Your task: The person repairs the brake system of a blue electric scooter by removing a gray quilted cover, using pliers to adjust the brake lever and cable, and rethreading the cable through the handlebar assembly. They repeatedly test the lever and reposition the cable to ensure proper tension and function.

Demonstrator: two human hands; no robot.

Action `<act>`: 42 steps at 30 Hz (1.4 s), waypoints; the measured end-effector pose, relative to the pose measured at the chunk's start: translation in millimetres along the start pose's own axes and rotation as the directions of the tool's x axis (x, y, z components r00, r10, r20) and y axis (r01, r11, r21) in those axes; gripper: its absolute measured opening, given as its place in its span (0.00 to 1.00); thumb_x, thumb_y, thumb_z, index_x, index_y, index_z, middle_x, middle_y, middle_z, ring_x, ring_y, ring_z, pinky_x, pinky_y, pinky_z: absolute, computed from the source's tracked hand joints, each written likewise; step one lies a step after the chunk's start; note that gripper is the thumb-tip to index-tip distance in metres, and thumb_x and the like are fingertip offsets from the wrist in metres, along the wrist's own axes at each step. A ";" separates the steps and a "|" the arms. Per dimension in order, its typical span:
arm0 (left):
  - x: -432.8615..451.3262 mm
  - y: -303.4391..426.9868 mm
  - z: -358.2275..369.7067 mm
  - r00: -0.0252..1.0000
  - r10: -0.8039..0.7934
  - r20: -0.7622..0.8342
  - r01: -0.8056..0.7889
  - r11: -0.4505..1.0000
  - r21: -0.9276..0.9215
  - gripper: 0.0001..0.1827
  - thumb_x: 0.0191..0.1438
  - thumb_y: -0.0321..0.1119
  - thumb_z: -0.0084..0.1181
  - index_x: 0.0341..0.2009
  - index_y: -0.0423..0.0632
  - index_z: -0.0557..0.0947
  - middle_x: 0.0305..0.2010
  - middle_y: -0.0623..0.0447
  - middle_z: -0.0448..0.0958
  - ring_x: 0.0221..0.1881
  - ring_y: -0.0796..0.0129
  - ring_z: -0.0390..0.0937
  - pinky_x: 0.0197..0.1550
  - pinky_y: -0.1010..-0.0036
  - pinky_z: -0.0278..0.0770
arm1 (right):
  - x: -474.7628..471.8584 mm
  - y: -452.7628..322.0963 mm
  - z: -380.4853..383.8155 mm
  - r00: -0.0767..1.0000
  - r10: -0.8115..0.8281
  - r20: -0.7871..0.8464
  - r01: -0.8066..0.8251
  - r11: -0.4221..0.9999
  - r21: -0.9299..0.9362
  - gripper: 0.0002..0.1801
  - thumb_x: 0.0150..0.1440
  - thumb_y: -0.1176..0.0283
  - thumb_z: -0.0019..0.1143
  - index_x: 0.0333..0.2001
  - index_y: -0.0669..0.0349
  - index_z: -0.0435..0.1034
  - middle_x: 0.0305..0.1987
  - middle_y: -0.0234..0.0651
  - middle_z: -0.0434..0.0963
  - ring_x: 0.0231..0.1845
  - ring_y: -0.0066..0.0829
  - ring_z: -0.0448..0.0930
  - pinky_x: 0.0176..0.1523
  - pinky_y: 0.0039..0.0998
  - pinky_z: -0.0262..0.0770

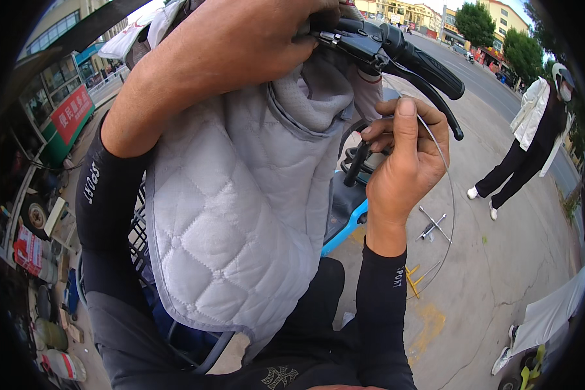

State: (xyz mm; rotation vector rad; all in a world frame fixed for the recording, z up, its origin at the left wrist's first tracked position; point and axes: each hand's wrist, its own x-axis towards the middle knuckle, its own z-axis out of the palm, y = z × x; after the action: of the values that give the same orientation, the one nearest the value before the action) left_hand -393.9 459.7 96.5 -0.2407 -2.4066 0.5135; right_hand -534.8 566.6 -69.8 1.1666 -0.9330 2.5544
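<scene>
My left hand [287, 39] reaches across the grey quilted handlebar cover [234, 209], its fingers curled at the inner end of the black brake lever housing [353, 46]; the top frame edge cuts it off. From the lever a thin steel brake cable [451, 195] passes between the thumb and fingers of my right hand [404, 141]. Beyond that hand the cable bows out and down towards the ground. The black brake lever [436, 95] and rubber handlebar grip [434, 68] stick out above my right hand.
A four-way lug wrench [433, 224] and a yellow-handled tool [414, 280] lie on the concrete. A helmeted person [531, 126] stands at right; another person's light trouser leg [546, 312] shows below. Blue scooter bodywork [346, 229] is beneath the handlebar. Wheels [35, 214] and containers line the left.
</scene>
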 end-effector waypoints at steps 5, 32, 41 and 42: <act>-2.3 17.4 -3.9 0.997 -0.020 -0.075 0.022 0.999 0.034 0.09 0.46 0.23 0.60 0.35 0.35 0.84 0.44 0.40 0.82 0.48 0.46 0.80 0.53 0.60 0.78 | 5.1 11.1 16.3 0.998 0.045 0.054 -0.049 0.996 0.079 0.09 0.68 0.69 0.60 0.42 0.64 0.73 0.33 0.38 0.84 0.24 0.17 0.80 0.24 0.16 0.67; 9.8 7.8 13.6 0.953 0.164 -0.254 -0.146 0.985 0.091 0.09 0.44 0.27 0.57 0.30 0.36 0.83 0.40 0.40 0.80 0.47 0.50 0.80 0.51 0.62 0.80 | 4.8 -5.9 -12.0 0.993 -0.015 -0.120 0.002 0.995 -0.103 0.16 0.71 0.61 0.54 0.47 0.65 0.74 0.34 0.29 0.80 0.21 0.10 0.70 0.25 0.14 0.57; -29.1 -2.7 7.9 0.995 -0.018 -0.093 0.028 0.994 0.103 0.06 0.47 0.24 0.62 0.32 0.39 0.82 0.41 0.43 0.78 0.44 0.46 0.79 0.49 0.59 0.77 | -3.8 -4.5 6.7 0.983 0.184 0.004 -0.184 0.979 0.086 0.12 0.68 0.66 0.59 0.42 0.66 0.74 0.32 0.37 0.83 0.21 0.16 0.76 0.24 0.15 0.66; -23.8 -0.7 5.3 0.993 -0.005 -0.117 0.021 0.990 0.138 0.05 0.48 0.25 0.62 0.32 0.39 0.82 0.43 0.43 0.78 0.45 0.46 0.79 0.49 0.59 0.77 | 2.3 -9.8 -1.7 0.991 0.134 0.012 -0.134 0.987 0.088 0.13 0.68 0.65 0.60 0.43 0.66 0.75 0.32 0.37 0.83 0.21 0.16 0.77 0.23 0.15 0.66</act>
State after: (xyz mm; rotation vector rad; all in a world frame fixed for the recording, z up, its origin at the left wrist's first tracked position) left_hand -379.1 450.4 79.6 -0.1881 -2.2474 0.6404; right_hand -533.4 575.1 -64.4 1.1725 -0.9381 2.7261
